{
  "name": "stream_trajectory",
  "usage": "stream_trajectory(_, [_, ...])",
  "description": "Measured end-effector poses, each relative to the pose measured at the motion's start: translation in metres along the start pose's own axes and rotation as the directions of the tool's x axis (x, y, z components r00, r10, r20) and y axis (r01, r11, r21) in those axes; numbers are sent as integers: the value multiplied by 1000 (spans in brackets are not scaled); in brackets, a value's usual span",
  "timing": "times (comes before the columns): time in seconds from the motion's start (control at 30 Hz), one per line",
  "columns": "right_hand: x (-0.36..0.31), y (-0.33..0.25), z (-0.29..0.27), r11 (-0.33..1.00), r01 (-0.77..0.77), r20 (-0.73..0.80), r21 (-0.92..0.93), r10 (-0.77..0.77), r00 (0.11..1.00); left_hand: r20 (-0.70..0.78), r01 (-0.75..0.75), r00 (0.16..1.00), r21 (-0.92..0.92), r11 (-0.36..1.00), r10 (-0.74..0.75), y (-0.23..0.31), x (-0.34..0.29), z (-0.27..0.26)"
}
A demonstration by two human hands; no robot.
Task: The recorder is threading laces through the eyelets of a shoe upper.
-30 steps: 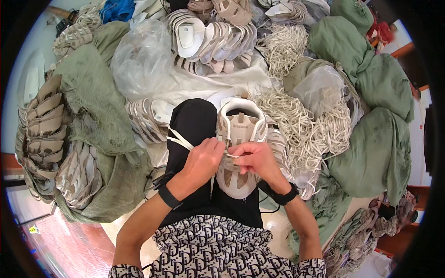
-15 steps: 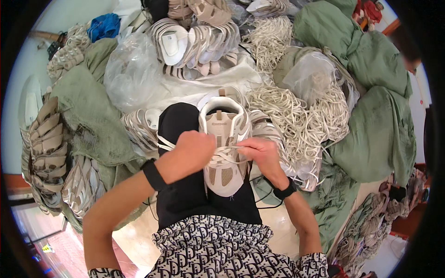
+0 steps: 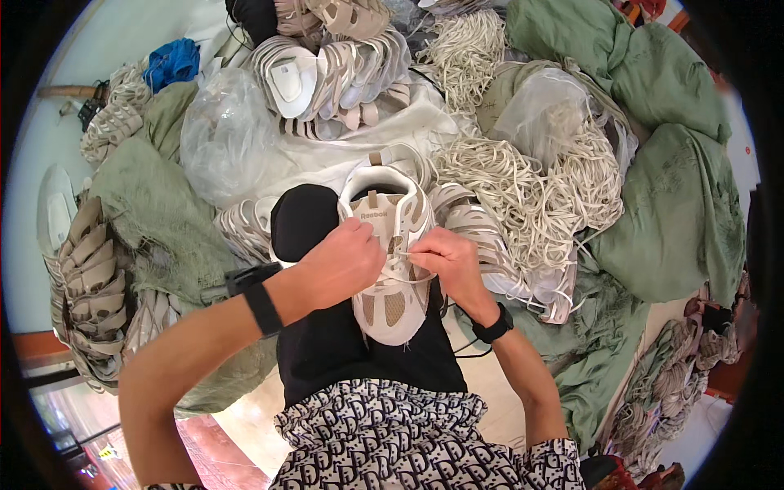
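Note:
A beige and white shoe upper (image 3: 394,317) rests on my black-trousered thighs, its toe toward me and its collar away. A white shoelace (image 3: 395,275) crosses its front in loose loops. My left hand (image 3: 349,255) is closed over the left side of the lacing, beside the tongue. A bit of lace shows behind that fist, though its fingertips are hidden. At the right eyelets, my right hand (image 3: 451,258) pinches the lace between thumb and forefinger.
Heaped white laces (image 3: 535,192) lie at the right, near a clear plastic bag (image 3: 547,102). Nested shoe uppers (image 3: 327,77) stand on white cloth ahead. More uppers (image 3: 91,269) are stacked at left by green cloth (image 3: 167,216). Green sacks (image 3: 674,212) bulge at far right.
My left hand has moved a little away from me, toward the shoe's tongue. My right hand has drawn slightly left and farther up the eyelets. The whole view has shifted slightly.

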State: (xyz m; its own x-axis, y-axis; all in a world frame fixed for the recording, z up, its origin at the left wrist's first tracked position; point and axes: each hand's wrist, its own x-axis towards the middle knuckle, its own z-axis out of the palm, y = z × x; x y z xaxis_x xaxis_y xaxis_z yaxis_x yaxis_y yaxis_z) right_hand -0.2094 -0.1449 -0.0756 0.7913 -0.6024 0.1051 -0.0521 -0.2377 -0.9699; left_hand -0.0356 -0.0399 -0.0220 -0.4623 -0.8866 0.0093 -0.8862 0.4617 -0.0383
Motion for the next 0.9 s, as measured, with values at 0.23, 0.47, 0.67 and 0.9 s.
stream_trajectory(0.23, [2,6,0,1000,-16,-37,-5,16,999,-49,440,783,-661,608,-620,16,6,6])
stream_trajectory(0.47, [9,5,6,589,420,141,-690,-460,877,-3,581,723,-539,610,-691,23,21,18])
stream_trajectory(0.67, [10,6,6,589,427,148,-687,-462,875,55,567,658,-693,445,-751,26,27,19])
stream_trajectory(0.9, [15,8,-6,896,207,80,-393,-191,978,249,557,818,-568,606,-518,0,38,20])
